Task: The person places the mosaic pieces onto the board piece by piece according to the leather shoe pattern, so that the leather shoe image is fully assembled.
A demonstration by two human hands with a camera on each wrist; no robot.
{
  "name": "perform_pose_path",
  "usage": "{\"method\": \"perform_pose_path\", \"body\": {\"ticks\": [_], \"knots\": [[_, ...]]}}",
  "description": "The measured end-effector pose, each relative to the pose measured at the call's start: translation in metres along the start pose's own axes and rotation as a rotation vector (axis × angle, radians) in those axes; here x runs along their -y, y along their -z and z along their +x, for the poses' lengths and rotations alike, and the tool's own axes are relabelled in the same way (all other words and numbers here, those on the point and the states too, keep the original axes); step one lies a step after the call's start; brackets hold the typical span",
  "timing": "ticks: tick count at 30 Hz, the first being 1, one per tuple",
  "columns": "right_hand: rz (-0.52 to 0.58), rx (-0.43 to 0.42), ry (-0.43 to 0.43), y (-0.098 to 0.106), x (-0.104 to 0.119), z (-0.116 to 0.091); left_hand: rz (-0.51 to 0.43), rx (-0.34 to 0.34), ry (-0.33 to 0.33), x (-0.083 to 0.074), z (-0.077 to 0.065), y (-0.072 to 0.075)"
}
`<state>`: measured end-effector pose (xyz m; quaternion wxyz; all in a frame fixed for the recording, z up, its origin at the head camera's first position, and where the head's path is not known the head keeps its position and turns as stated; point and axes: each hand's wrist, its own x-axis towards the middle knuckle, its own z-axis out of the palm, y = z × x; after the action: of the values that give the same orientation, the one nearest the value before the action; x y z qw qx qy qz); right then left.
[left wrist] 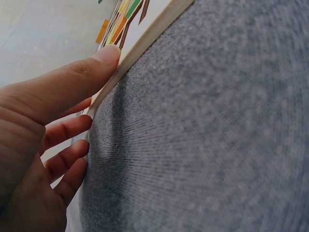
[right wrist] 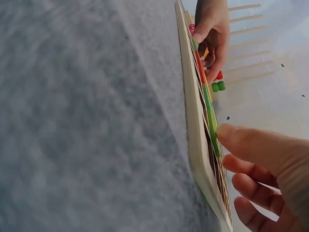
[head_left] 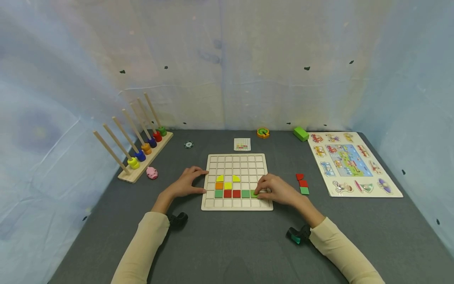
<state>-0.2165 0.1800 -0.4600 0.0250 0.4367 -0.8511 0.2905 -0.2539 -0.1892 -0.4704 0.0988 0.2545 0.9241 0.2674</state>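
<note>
A pale wooden grid board [head_left: 238, 207] lies before me with coloured tiles in several cells. One row runs from a green tile [head_left: 218, 193] through two red tiles [head_left: 232, 193] to another green tile [head_left: 245, 193]. Above them are an orange tile [head_left: 219, 185] and several yellow pieces [head_left: 228, 185]. My left hand [head_left: 186, 182] is spread along the board's left edge, thumb and forefinger touching it. My right hand [head_left: 274, 188] touches a light green tile [right wrist: 214, 137] at the row's right end; its thumb [right wrist: 241, 141] rests against the tile and the other fingers bend loosely.
Beyond the board lies a small pattern card [head_left: 242, 144]. Red and green pieces [head_left: 303, 184] lie to its right, near a picture puzzle [head_left: 354, 165] and a green block [head_left: 301, 133]. A peg stand [head_left: 132, 176], pink pig [head_left: 151, 172] and round chip [head_left: 188, 144] are at left.
</note>
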Motion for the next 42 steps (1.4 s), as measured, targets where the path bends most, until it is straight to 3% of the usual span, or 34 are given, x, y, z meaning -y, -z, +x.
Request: {"method": "perform_pose_path", "body": {"ticks": [4,9,22,26,35,42], "knots": [[0.011,-0.009,-0.05,0.006,-0.001,-0.004,0.001,-0.001,0.002,0.0,0.0,0.0],[0.019,-0.089,-0.133,0.02,-0.006,-0.013,0.002,0.002,0.008,0.001,0.001,-0.001],[-0.043,-0.167,-0.226,0.057,-0.021,-0.05,-0.005,-0.001,0.006,0.001,0.001,-0.001],[-0.054,-0.139,-0.271,0.064,-0.023,-0.063,-0.004,-0.001,-0.003,0.001,0.001,0.0],[-0.042,0.008,-0.376,0.074,-0.031,-0.087,-0.011,-0.002,-0.006,0.0,0.001,0.0],[-0.043,0.027,-0.393,0.077,-0.033,-0.095,-0.009,0.006,0.004,0.001,0.001,0.0]]}}
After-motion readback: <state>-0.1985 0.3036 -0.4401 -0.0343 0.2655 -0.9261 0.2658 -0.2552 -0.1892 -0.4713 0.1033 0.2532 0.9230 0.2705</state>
